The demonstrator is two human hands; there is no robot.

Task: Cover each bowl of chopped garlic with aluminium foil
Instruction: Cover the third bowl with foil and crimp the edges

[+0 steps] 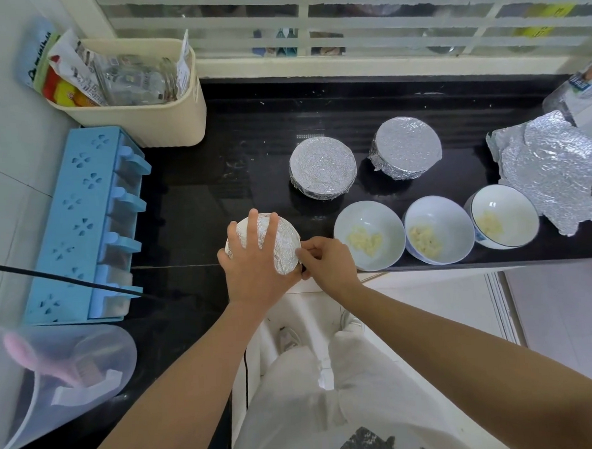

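While the left hand (256,271) sits on top of the wrapped bowl (283,238) with its fingers spread and bent round it, the right hand (327,262) pinches the foil edge (298,258) on the bowl's right side, finger and thumb closed together. This bowl is in the middle of the frame, near the front edge of the black counter (217,180). I cannot tell if it stands flat or is tipped up a bit.

Behind it, toward the upper right, 2 covered bowls (322,168) sit side by side, not touching. To the right of the hands, 3 open bowls (436,213) stand in a row along the front edge, each with a little pile of chopped garlic (365,241) inside. So 3 bowls still need covers.

The nearest open bowl (387,219) is just beside the right hand. The loose foil sheet (552,173) lies at the far right of the frame, past all 3 open bowls. It looks crumpled. I think the right hand should reach for it, since it is nearer. That reach goes over the open bowls, so a low arm could bump one.
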